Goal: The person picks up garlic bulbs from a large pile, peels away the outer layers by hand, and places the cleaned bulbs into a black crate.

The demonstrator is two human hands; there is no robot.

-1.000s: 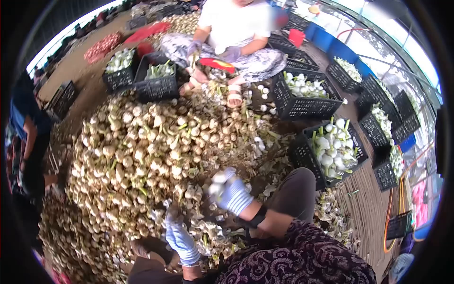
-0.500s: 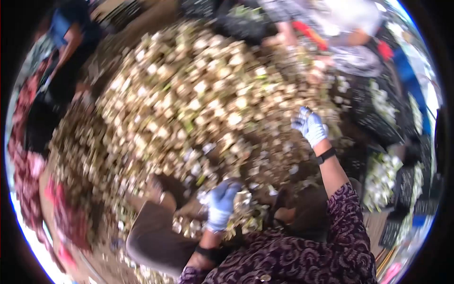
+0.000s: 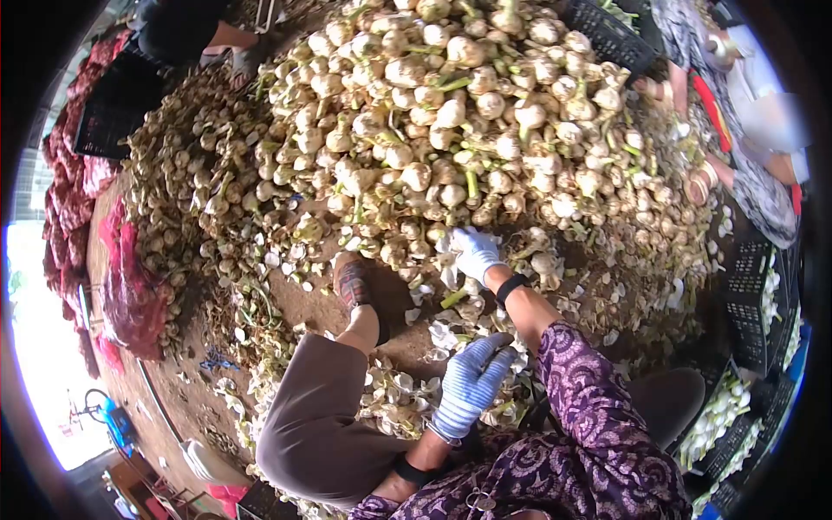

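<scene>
My left hand [image 3: 472, 386], in a striped white-blue glove, is above the loose garlic skins between my legs. Its fingers are bent together, with a dark patch at the fingertips; what they hold, if anything, is too unclear to name. My right hand [image 3: 475, 254], gloved too, is at the near edge of the big garlic heap [image 3: 416, 130], its fingers closed at a pale garlic bulb [image 3: 445, 243]. Pale peelings [image 3: 444, 336] and a green stem piece [image 3: 453, 298] lie on the ground between the two hands.
Black crates [image 3: 747, 282] stand at the right, some holding white garlic [image 3: 718, 418]. Another person's hand [image 3: 700, 182] is near the heap's right edge. A person's bare foot and leg show at the upper left. Red mesh sacks [image 3: 134, 299] lie at the left.
The view has turned, and the heap appears nearer. My right hand has moved from the heap's right side to its near edge. My left hand remains low over the skins.
</scene>
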